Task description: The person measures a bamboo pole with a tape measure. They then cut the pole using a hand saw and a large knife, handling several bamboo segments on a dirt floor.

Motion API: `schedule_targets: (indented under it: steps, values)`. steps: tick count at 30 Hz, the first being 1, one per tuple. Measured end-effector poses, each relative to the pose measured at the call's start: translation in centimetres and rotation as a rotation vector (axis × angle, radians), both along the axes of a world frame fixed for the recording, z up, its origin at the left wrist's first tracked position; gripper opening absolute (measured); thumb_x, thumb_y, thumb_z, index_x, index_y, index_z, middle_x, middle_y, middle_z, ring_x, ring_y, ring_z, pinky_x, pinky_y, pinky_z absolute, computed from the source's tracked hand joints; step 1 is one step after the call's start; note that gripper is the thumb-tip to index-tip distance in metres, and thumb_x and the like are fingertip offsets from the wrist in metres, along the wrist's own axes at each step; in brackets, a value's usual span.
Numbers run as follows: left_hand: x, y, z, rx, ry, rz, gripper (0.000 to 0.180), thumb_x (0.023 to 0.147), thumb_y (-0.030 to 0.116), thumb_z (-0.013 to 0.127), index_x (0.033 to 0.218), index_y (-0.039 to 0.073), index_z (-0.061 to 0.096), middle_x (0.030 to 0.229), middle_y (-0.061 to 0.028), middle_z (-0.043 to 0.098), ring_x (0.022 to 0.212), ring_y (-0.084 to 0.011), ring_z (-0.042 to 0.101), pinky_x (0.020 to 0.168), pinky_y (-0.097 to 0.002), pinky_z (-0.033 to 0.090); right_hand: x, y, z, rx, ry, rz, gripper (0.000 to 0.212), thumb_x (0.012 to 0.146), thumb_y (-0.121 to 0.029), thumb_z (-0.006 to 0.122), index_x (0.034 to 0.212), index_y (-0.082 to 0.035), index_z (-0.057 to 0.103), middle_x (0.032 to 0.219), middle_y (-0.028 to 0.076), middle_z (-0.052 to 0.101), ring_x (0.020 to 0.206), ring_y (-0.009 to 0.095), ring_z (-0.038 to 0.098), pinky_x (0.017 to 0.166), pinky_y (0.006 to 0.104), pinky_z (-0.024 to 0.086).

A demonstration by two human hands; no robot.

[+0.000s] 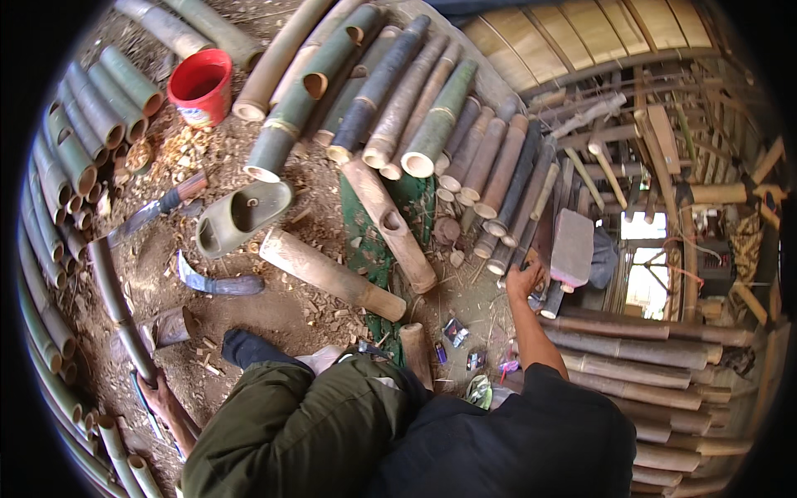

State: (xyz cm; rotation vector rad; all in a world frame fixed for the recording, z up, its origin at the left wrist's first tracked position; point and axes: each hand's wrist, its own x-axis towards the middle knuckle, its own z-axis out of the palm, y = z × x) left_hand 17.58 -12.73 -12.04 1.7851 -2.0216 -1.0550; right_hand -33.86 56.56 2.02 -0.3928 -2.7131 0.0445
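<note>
My left hand (164, 402), at the lower left, is closed around a long, slim bamboo pole (121, 311) that slants up and away. Beside that hand shows a thin bluish edge that I cannot make out. My right arm reaches out to the stacked bamboo tubes (502, 178). There my right hand (525, 279) is closed by the tube ends, on a small dark thing too unclear to name. Next to it sits a grey block (573, 247). A curved sickle (217, 282) and a long knife (158, 207) lie on the dirt.
A red bucket (199, 87) stands at the back left. Near my legs lie a cut bamboo tube (332, 274), a notched tube (388, 224) and a green clog (245, 217). Bamboo stacks (41, 274) line the left, more poles (631, 369) the right. Wood chips (203, 153) litter the ground.
</note>
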Motion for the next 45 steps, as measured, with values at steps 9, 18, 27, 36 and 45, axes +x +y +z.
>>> schedule_targets:
  steps: [9,18,27,36,45]
  values:
    - [3.3,-5.5,-2.7,-0.138,-0.132,-0.151,0.047,0.085,0.029,0.067,0.119,-0.002,0.058,0.095,-0.0237,0.066,0.088,-0.0408,0.063,0.085,-0.0449,0.049,-6.0,14.1,-5.6,0.139,-0.685,0.170,0.077,0.078,-0.023,0.071,0.145,-0.002,0.039,0.150,0.023,0.039,0.142,0.038,0.033,0.117,0.0438,0.031]
    - [-1.0,-1.0,5.3,-0.258,-0.480,-0.045,0.055,0.084,0.020,0.074,0.132,0.007,0.052,0.117,-0.0269,0.060,0.104,-0.0428,0.062,0.091,-0.0477,0.050,-2.6,8.6,-6.5,-0.010,-0.242,-0.147,0.061,0.087,-0.037,0.071,0.127,0.003,0.049,0.110,0.026,0.068,0.094,0.043,0.068,0.081,0.0530,0.054]
    - [-6.9,0.4,0.8,-0.210,-0.146,0.120,0.065,0.083,0.035,0.075,0.139,0.015,0.049,0.128,-0.0158,0.052,0.123,-0.0362,0.047,0.106,-0.0537,0.036,-4.6,-13.0,14.3,-0.777,0.448,0.590,0.039,0.098,-0.030,0.060,0.107,0.008,0.063,0.086,0.017,0.069,0.075,0.024,0.067,0.067,0.0385,0.054]
    - [-9.2,-0.7,3.1,-0.092,-0.134,0.129,0.057,0.082,0.032,0.075,0.135,0.021,0.055,0.131,-0.0109,0.048,0.121,-0.0363,0.045,0.103,-0.0522,0.039,8.2,-36.8,15.4,-1.213,-0.344,1.282,0.016,0.089,-0.017,0.057,0.078,-0.006,0.051,0.065,0.001,0.049,0.056,0.012,0.047,0.054,0.0266,0.037]
    - [-7.0,-0.9,2.4,-0.113,0.059,0.293,0.062,0.089,0.050,0.063,0.128,0.004,0.050,0.124,-0.0214,0.048,0.120,-0.0400,0.047,0.100,-0.0497,0.042,18.2,-47.9,8.1,-0.674,-0.555,1.926,0.052,0.085,-0.008,0.066,0.130,0.015,0.053,0.090,0.015,0.071,0.072,0.018,0.069,0.064,0.0307,0.056]
